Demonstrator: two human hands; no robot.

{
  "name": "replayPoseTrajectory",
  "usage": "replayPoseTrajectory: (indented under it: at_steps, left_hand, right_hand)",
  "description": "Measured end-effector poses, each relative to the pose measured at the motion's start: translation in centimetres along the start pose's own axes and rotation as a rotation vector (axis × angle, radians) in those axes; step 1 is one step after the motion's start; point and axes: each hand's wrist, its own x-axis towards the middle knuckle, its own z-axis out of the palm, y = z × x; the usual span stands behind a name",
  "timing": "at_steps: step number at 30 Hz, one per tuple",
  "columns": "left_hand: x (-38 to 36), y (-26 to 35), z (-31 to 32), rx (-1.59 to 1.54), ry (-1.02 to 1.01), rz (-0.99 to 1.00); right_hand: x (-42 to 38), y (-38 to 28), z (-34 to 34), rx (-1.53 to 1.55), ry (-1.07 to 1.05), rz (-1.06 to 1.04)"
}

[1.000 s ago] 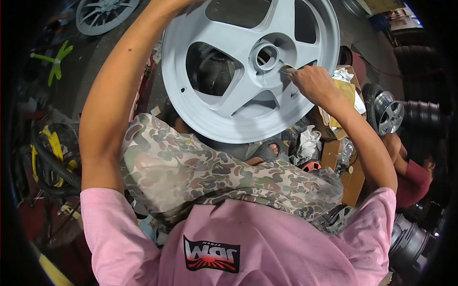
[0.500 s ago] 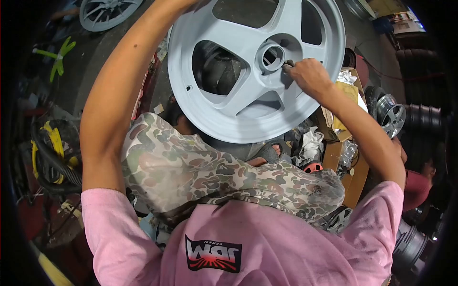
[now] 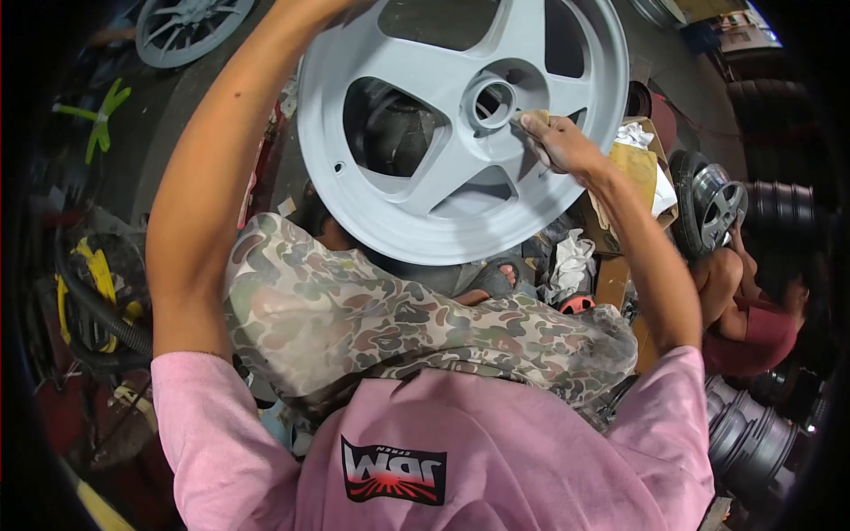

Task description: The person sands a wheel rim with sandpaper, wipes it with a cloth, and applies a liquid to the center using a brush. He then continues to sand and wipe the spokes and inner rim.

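Observation:
A large light-grey, matte car wheel rim [image 3: 425,212] stands tilted in front of my camouflage-covered legs. My right hand [image 3: 565,144] is closed on a small folded tan piece of sandpaper [image 3: 537,116], at the edge of the rim's centre hub [image 3: 490,103]. Pale dust coats its fingertips. My left forearm [image 3: 208,186] reaches up to the rim's upper left, and the hand there is cut off by the top of the picture.
An open cardboard box [image 3: 611,232] with papers stands right of the rim. Further right, another person in a dark red top [image 3: 753,336] squats by a tyre and a wheel [image 3: 724,212]. Stacked rims [image 3: 753,434] lie lower right; a black hose [image 3: 111,323] lies left. Another grey wheel [image 3: 190,31] is upper left.
My right hand has shifted slightly at the hub, and the tan sandpaper now shows in its fingers. The view has turned a little, showing more of the other person.

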Motion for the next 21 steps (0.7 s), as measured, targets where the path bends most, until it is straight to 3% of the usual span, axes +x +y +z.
replayPoseTrajectory:
  at_steps: [2,3,4,6,8,11,12,14,16,19,21]
  left_hand:
    - [-0.5,0.6,-0.3,0.005,0.027,0.017]
    - [-0.8,0.9,-0.4,0.015,0.048,0.025]
    - [-0.6,0.7,-0.4,0.017,0.041,0.029]
    - [-0.2,0.4,-0.4,-0.089,-0.035,-0.049]
    - [0.0,0.3,-0.1,-0.105,-0.036,-0.034]
    - [0.3,-0.3,0.0,-0.070,-0.023,0.003]
    - [0.2,-0.4,-0.1,-0.021,-0.029,0.027]
    - [0.1,-0.6,0.1,-0.016,-0.010,0.043]
    - [0.1,-0.3,0.2,-0.012,0.008,0.071]
    - [-0.2,-0.3,0.1,-0.043,0.007,0.062]
    - [0.0,-0.2,0.1,-0.054,0.003,0.027]
  right_hand:
    - [0.2,0.2,1.9,0.952,-0.007,0.080]
    - [0.2,-0.2,2.9,1.149,0.019,0.080]
    - [0.2,-0.6,3.8,1.156,0.018,0.081]
    - [0.0,-1.1,5.2,1.504,0.251,0.083]
    - [0.1,-0.4,4.9,1.518,0.243,0.053]
    - [-0.9,-0.2,2.9,0.400,0.178,0.022]
    - [-0.9,0.2,2.5,0.398,0.177,0.020]
    - [-0.3,1.0,2.1,-0.822,0.337,-0.379]
    - [-0.7,-0.7,0.8,-0.966,0.327,-0.375]
    - [-0.9,-2.0,-0.2,-1.490,0.212,-0.463]
    - [-0.8,-2.2,-0.2,-1.452,0.208,-0.461]
